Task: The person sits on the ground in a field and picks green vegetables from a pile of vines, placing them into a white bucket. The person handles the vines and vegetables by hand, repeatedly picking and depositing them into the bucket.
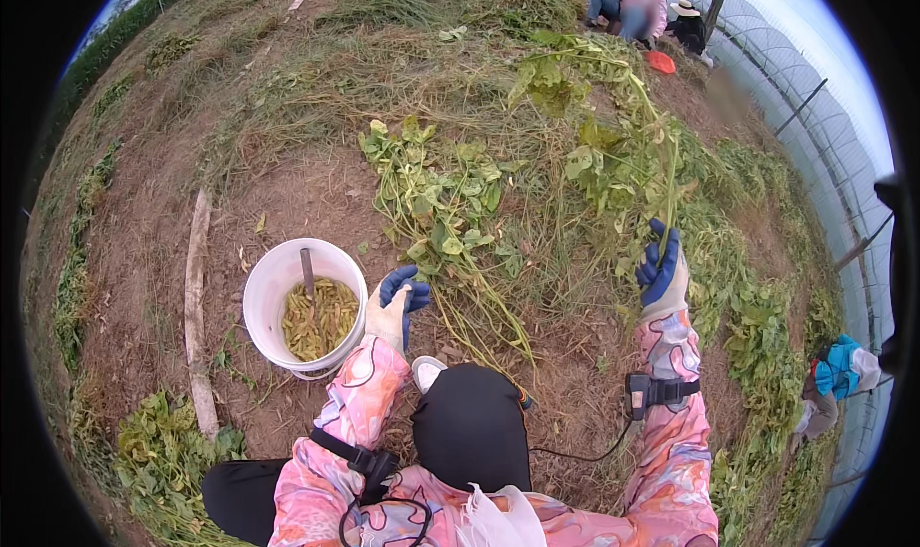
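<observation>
My right hand (661,271), in a blue and white work glove, is closed round the stems of an uprooted leafy bean plant (661,145). The plant stands up from the fist, its green leaves drooping left at the top. My left hand (395,307), gloved alike, is beside the rim of a white bucket (257,303). Its fingers are curled in, and whatever they hold is too small to make out. Yellowish-green pods (326,322) cover the bucket's bottom, and a brown stick-like handle (307,271) leans inside.
Pulled bean plants (446,202) lie on the soil ahead of me. A wooden pole (198,307) lies left of the bucket. Standing plants (757,327) line the right side. Other people (632,6) sit at the far right near a red basin (660,61), beside a plastic-covered greenhouse (815,97).
</observation>
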Tool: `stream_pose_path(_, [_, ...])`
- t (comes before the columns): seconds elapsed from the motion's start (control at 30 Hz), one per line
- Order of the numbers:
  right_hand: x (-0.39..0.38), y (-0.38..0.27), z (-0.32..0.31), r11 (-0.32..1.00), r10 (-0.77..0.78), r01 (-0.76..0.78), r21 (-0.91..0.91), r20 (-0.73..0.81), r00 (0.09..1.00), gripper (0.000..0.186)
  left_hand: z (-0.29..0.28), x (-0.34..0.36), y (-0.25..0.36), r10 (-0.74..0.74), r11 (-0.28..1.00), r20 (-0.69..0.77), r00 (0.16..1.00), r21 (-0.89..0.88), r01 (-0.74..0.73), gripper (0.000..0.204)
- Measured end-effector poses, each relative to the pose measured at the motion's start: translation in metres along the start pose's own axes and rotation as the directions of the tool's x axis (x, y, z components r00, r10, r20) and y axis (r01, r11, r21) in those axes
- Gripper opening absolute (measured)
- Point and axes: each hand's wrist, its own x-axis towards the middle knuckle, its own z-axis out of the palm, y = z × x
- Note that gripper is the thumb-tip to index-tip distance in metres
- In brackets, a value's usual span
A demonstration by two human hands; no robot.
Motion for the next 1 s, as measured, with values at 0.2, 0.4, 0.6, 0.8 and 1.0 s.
stream_pose_path(0.2, [0.034,0.015,0.085,0.943,-0.043,-0.024,0.331,0.196,0.980,0.040,0.033,0.010,0.033,0.066,0.988,0.293,0.954,0.116,-0.104,0.053])
stream_pose_path(0.4, [0.015,0.034,0.190,0.859,-0.106,0.002,0.513,0.174,0.979,0.035,0.094,-0.003,0.091,0.222,0.338,0.365,0.904,0.841,-0.422,0.069])
stream_pose_path(0.6, [-0.027,0.030,0.262,0.787,-0.118,-0.129,0.603,0.352,0.928,0.037,0.080,0.008,0.100,0.365,0.429,0.187,0.912,0.836,-0.342,0.049])
stream_pose_path(0.8, [-0.063,0.041,0.319,0.836,-0.112,-0.182,0.517,0.487,0.866,0.031,0.033,0.001,0.156,0.387,0.580,0.006,0.922,0.776,-0.249,0.033])
stream_pose_path(1.0, [-0.090,0.059,0.348,0.956,0.028,-0.221,0.190,0.695,0.719,0.035,-0.032,-0.014,0.226,0.317,0.890,-0.072,0.946,0.368,-0.270,0.028])
